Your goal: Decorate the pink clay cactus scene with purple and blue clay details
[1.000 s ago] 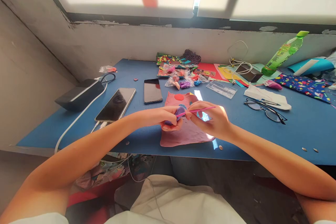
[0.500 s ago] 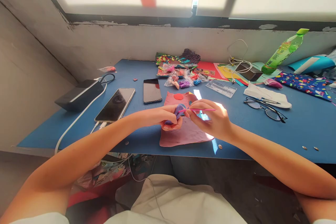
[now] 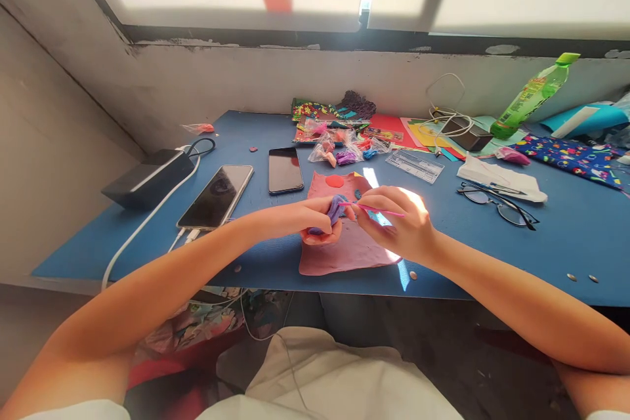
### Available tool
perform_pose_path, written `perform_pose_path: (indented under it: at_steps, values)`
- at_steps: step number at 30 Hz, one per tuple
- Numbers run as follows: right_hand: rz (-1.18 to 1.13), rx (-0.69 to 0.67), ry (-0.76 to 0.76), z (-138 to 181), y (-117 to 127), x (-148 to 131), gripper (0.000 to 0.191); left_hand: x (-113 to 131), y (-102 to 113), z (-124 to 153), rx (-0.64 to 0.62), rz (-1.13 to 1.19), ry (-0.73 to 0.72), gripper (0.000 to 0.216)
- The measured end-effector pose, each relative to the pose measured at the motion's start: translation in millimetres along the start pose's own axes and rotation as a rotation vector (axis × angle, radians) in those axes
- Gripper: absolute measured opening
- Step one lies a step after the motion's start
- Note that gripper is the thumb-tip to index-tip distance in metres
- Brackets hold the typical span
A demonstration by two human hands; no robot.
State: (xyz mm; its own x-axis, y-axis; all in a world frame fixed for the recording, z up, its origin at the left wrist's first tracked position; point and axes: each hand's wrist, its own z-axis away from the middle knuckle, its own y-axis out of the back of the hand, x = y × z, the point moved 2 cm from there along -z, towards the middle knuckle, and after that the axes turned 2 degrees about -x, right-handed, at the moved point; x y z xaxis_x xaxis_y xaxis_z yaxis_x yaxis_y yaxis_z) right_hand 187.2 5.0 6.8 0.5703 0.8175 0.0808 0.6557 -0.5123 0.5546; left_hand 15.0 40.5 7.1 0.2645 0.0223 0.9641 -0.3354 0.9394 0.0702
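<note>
My left hand [image 3: 322,223] is closed around a lump of purple modelling clay [image 3: 335,210], part of which is hidden by the fingers. In a pinch, my right hand [image 3: 396,216] holds a thin pink modelling tool [image 3: 378,209]. The tool's tip points left and meets the purple clay, though I cannot tell whether it is pressed in. Both hands are above a flat pink clay sheet [image 3: 344,252] on the blue table. A red clay disc [image 3: 335,181] lies at the sheet's far edge, with small blue clay pieces [image 3: 357,194] nearby.
Two phones [image 3: 216,197] and a black box [image 3: 147,177] with cables stand to the left. Bagged clay [image 3: 344,151] lies at the back. Eyeglasses [image 3: 497,203], a tissue [image 3: 502,178] and a green bottle [image 3: 534,97] are on the right.
The pink tool has tilted slightly, its right end now a little lower. My right hand has shifted very slightly; my left hand keeps its hold on the purple clay.
</note>
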Motion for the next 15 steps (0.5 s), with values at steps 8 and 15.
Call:
perform_pose_path:
  at_steps: [8, 15]
  values:
    - [0.026, 0.013, 0.002, -1.8, 1.9, 0.8, 0.014, 1.6, -2.3, 0.7, 0.11, -0.099, -0.023, 0.008]
    - [0.051, 0.043, -0.022, 0.9, 0.9, 5.2, 0.011, -3.2, -0.8, 0.1, 0.342, -0.173, -0.077, 0.021]
